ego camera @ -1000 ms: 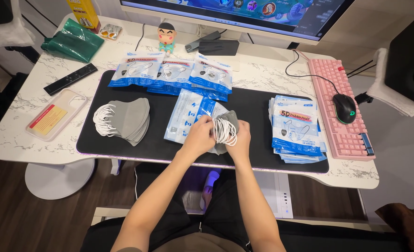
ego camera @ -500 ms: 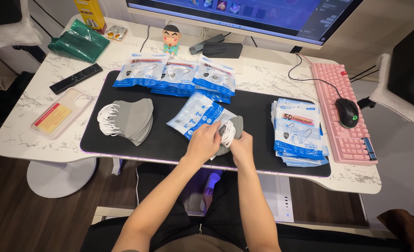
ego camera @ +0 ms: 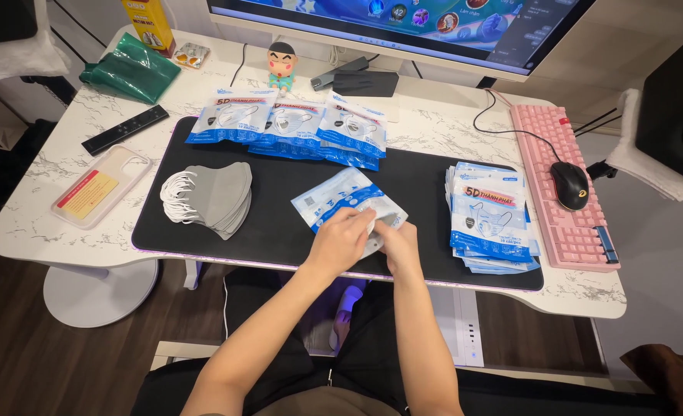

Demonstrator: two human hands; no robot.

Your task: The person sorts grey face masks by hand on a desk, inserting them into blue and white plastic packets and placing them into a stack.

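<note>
Mask (ego camera: 388,222) now mostly tucked into the pouch (ego camera: 341,202), ear loops gone from view; left hand (ego camera: 340,240) and right hand (ego camera: 397,240) pinched together on it.

On the black desk mat (ego camera: 280,192) both hands meet over a blue and white mask packet (ego camera: 340,199). The left hand (ego camera: 340,245) grips the packet from the left side, and the right hand (ego camera: 398,245) holds a grey face mask (ego camera: 386,222) at its opening. A stack of grey masks (ego camera: 212,198) lies to the left on the mat. Filled packets (ego camera: 291,127) lie in a row behind, and a pile of empty packets (ego camera: 492,216) lies to the right, just beside a pink keyboard (ego camera: 563,192) with a black mouse (ego camera: 569,185) on it.
</note>
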